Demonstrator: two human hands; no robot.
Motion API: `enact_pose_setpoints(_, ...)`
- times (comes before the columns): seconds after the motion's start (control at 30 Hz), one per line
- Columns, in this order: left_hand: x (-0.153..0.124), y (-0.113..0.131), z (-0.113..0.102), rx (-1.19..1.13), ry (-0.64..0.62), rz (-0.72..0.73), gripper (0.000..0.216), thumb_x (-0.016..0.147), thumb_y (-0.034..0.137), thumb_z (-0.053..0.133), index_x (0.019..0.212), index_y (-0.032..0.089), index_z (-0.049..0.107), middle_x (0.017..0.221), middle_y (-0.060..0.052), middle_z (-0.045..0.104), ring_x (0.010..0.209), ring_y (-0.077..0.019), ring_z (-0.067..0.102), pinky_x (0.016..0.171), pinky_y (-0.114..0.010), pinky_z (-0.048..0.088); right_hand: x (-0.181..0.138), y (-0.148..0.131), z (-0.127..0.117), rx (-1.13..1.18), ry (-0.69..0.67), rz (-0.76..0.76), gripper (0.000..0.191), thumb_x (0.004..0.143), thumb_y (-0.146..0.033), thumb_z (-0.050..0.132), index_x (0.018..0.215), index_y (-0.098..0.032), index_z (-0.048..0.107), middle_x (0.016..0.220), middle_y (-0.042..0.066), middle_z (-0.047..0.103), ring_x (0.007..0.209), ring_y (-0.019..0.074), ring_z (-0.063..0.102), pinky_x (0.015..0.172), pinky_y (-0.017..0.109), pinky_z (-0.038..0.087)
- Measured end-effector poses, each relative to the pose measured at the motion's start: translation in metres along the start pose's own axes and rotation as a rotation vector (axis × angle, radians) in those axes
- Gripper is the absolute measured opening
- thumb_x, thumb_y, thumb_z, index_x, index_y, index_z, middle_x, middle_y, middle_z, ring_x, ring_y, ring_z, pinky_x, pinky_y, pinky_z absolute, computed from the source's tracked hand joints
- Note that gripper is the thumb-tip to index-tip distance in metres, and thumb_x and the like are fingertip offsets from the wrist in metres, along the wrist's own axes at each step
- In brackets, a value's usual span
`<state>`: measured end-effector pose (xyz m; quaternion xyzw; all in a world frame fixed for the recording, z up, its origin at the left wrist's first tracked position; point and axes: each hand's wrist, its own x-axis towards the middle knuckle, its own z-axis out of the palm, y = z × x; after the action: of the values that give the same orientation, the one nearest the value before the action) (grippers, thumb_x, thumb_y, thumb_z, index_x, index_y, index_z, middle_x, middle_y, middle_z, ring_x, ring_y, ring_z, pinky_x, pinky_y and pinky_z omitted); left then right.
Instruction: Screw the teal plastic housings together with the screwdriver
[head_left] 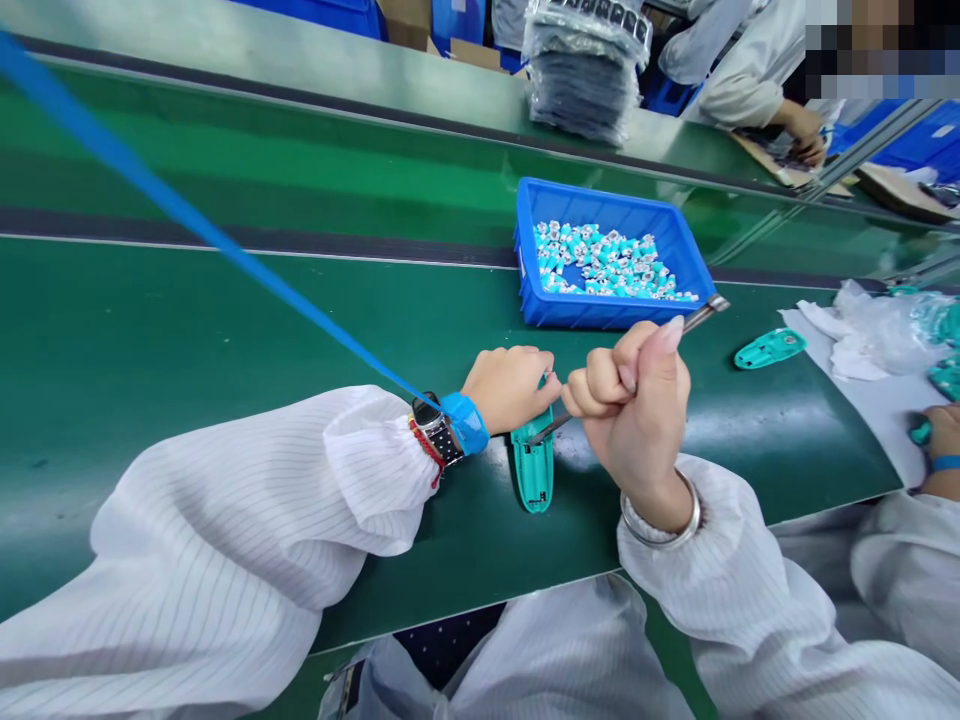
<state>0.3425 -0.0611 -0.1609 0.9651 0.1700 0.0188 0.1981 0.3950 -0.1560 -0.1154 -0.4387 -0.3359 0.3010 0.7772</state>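
1. A blue strap [225, 250] runs from the top left corner down to a blue wristband [465, 422] on the person's left wrist, beside a watch [433, 428]; its far end is cut off by the edge.
2. The left hand [508, 385] rests on the green counter [150, 350], fingers curled together over the top end of a teal plastic case [533, 470]. That end of the case is hidden under the hand; the lower end lies bare on the counter, near its front edge.
3. The right hand [636, 405] is closed in a fist, fingers clamped on metal tweezers [701, 315]. The tweezers' tips reach down to the case just beside the left fingers; what the tips touch is too small to make out.
4. Behind the hands stands a blue tray [600, 310] holding many small white and teal parts [600, 265], too small to tell apart.
5. To the right lies a second teal case [769, 349], apart from the hands, next to crumpled clear plastic bags [870, 335] on a white sheet [877, 405].
6. At the right edge, another person's hand [941, 435] is partly cut off; what it holds cannot be told.
7. At the top right, a third person's hand [802, 130] works at the far side, next to a wrapped dark stack [581, 70].
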Motion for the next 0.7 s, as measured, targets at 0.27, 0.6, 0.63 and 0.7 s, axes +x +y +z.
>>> enact_pose_setpoints(0.27, 0.001, 0.002, -0.005, -0.05, -0.057, -0.055, 0.027, 0.082, 0.033, 0.039, 0.083, 0.018, 0.061, 0.086, -0.004, 0.065, 0.074, -0.0211, 0.062, 0.061, -0.03, 0.039, -0.016, 0.008, 0.008, -0.091, -0.039, -0.16, 0.031, 0.09, -0.042, 0.04, 0.067, -0.022, 0.044, 0.05, -0.008, 0.017, 0.038, 0.0058, 0.018, 0.039, 0.021, 0.02)
enact_pose_setpoints(0.6, 0.0, 0.008, -0.012, -0.039, -0.126, -0.047, 0.027, 0.081, 0.031, 0.041, 0.082, 0.013, 0.062, 0.084, -0.008, 0.063, 0.075, -0.023, 0.061, 0.064, -0.032, 0.039, -0.029, 0.02, 0.013, -0.205, 0.049, -0.288, 0.022, 0.09, -0.037, 0.043, 0.072, -0.024, 0.048, 0.049, -0.008, 0.022, 0.035, 0.0052, 0.018, 0.036, 0.02, 0.02)
enact_pose_setpoints(0.63, 0.0, 0.008, -0.012, -0.039, -0.131, -0.052, 0.027, 0.081, 0.031, 0.041, 0.083, 0.014, 0.062, 0.086, -0.008, 0.064, 0.076, -0.0231, 0.061, 0.064, -0.032, 0.039, -0.029, 0.02, 0.013, -0.222, 0.042, -0.288, 0.023, 0.09, -0.037, 0.043, 0.072, -0.024, 0.047, 0.048, -0.008, 0.022, 0.035, 0.0052, 0.018, 0.036, 0.02, 0.02)
enact_pose_setpoints(0.7, -0.001, 0.007, -0.011, -0.033, -0.127, -0.056, 0.028, 0.082, 0.031, 0.04, 0.085, 0.015, 0.062, 0.09, -0.008, 0.064, 0.079, -0.0232, 0.061, 0.064, -0.031, 0.039, -0.028, 0.017, 0.012, -0.225, 0.035, -0.284, 0.023, 0.09, -0.037, 0.042, 0.071, -0.024, 0.047, 0.048, -0.008, 0.021, 0.035, 0.0053, 0.017, 0.035, 0.02, 0.02)
